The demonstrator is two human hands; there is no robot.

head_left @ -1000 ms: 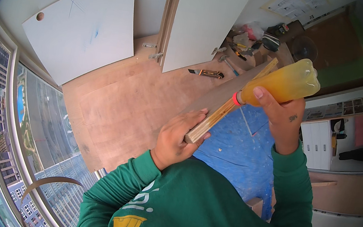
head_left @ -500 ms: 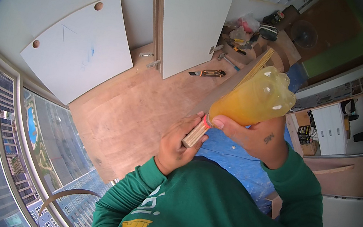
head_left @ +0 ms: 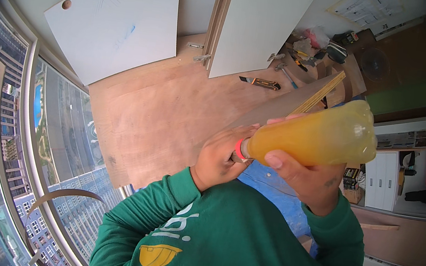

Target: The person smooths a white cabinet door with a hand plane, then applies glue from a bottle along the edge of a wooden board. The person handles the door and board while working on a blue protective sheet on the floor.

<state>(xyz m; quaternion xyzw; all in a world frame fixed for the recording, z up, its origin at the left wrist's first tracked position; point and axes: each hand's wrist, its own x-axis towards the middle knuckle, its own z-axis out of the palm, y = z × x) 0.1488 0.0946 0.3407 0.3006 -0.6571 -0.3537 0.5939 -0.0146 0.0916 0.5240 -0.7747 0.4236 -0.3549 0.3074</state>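
Note:
A clear plastic bottle [head_left: 313, 136] of cloudy yellow-orange liquid lies tilted across the space before my chest. Its base points up to the right, its neck to the lower left. My right hand [head_left: 309, 182] is wrapped round the bottle's body from below, thumb along the near side. A red ring [head_left: 240, 147] circles the neck. My left hand [head_left: 221, 153] is closed at the neck end, round a small striped wooden piece [head_left: 236, 159] that is mostly hidden by the fingers. How that piece joins the bottle's mouth cannot be made out.
Beyond my hands spreads a wooden board surface [head_left: 156, 109] with a utility knife [head_left: 261, 82] and a hammer [head_left: 286, 75]. A white panel [head_left: 119, 22] with two round holes leans at the far left. A plywood edge [head_left: 322, 91] rises behind the bottle. Windows [head_left: 55, 132] line the left.
The bottle has tipped nearer to level, and my left hand has closed further over the wooden piece, hiding most of it. The view has shifted, so the surroundings sit further right.

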